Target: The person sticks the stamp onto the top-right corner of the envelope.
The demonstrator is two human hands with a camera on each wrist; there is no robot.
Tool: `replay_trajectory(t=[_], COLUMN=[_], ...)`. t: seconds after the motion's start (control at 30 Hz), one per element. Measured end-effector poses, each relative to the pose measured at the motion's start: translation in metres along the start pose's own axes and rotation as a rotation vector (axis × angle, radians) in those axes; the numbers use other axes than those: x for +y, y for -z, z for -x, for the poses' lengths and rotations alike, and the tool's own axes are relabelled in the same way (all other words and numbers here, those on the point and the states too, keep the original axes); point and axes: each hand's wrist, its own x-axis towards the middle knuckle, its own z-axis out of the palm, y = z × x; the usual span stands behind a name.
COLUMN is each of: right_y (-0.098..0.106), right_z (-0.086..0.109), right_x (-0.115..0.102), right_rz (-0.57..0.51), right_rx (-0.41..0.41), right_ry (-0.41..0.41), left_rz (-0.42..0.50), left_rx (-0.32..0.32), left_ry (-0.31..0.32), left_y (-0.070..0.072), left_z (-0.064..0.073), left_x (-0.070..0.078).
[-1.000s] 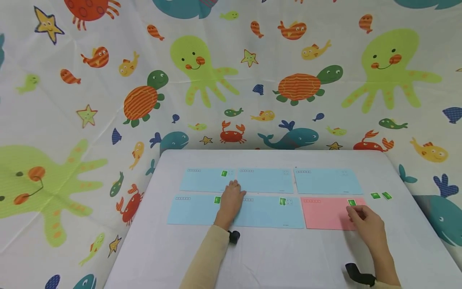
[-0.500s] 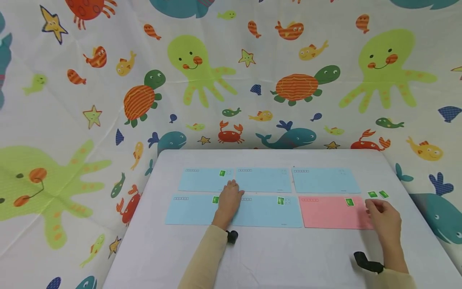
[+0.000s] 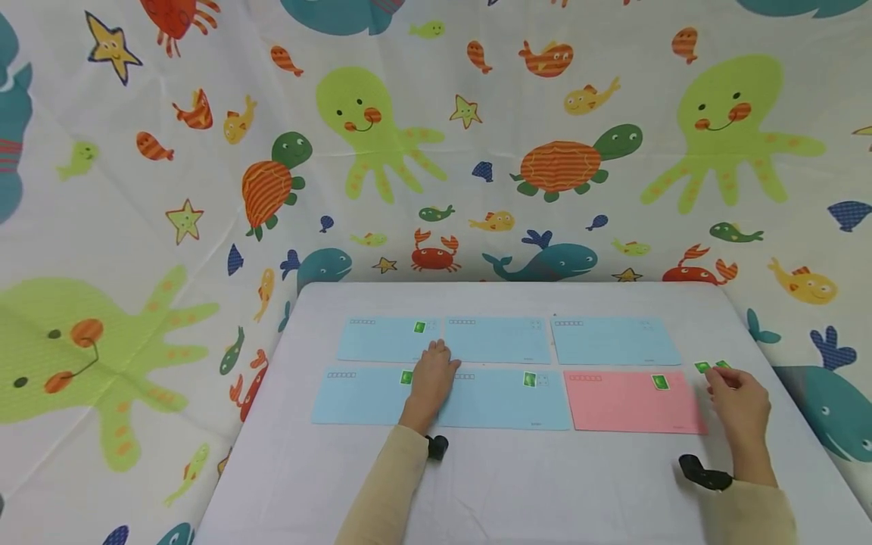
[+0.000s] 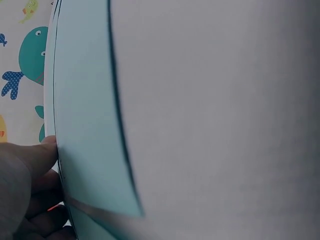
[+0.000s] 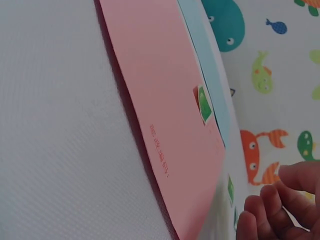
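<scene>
My left hand (image 3: pixel 431 382) rests over the inner edges of the left-hand blue envelopes, its fingers relaxed; in the left wrist view the thumb (image 4: pixel 42 152) lies by a blue envelope (image 4: pixel 90 125). My right hand (image 3: pixel 741 403) hovers right of the pink envelope (image 3: pixel 627 409), fingertips overlapping two loose green stamps (image 3: pixel 702 368). Seen from the right wrist, its fingers (image 5: pixel 272 200) curl loosely with a gap to the thumb and nothing between them. One green stamp (image 3: pixel 660 382) sits near the pink envelope's top right corner.
Blue envelopes stand in two rows with the pink one; a back middle envelope (image 3: pixel 497 341) and a back right one (image 3: pixel 613 341) bear no green stamp. Green stamps lie on the back left (image 3: pixel 368 341) and both front blue ones. A sea-animal cloth (image 3: pixel 477 98) hangs behind the white table (image 3: pixel 531 484).
My right hand has moved right, away from the stamp on the pink envelope, to the two loose stamps. The left hand stays where it was.
</scene>
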Motion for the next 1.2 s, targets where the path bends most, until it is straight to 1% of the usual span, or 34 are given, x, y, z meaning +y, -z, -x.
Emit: replay_trajectory(t=[0.13,0.33,0.47,0.6,0.8,1.07,1.2], right_y=[0.001,0.003,0.002,-0.001,-0.001,-0.004,-0.005], right_z=[-0.009,-0.02,-0.024,-0.026,-0.029,-0.035,-0.039], right_x=[0.003,0.006,0.008,0.009,0.009,0.01,0.008], right_rz=[-0.019,-0.049,-0.047,-0.039,-0.015,0.069,0.101], right_rx=[-0.024,-0.043,-0.045,-0.045,-0.038,-0.005,-0.024], right_ry=[-0.027,-0.065,-0.087,-0.084,-0.074,-0.06,-0.071], left_rz=[0.01,0.03,0.03,0.013,0.026,0.029,0.042], left_rx=[-0.019,-0.01,-0.007,-0.016,-0.016,-0.014,-0.008], left_ry=[0.014,0.006,0.006,0.02,0.024,0.025,0.023], left_y=[0.0,0.001,0.003,0.005,0.004,0.004,0.005], left_z=[0.0,-0.002,-0.002,-0.002,-0.002,-0.003,-0.002], left_x=[-0.001,0.001,0.002,0.003,0.002,0.002,0.002])
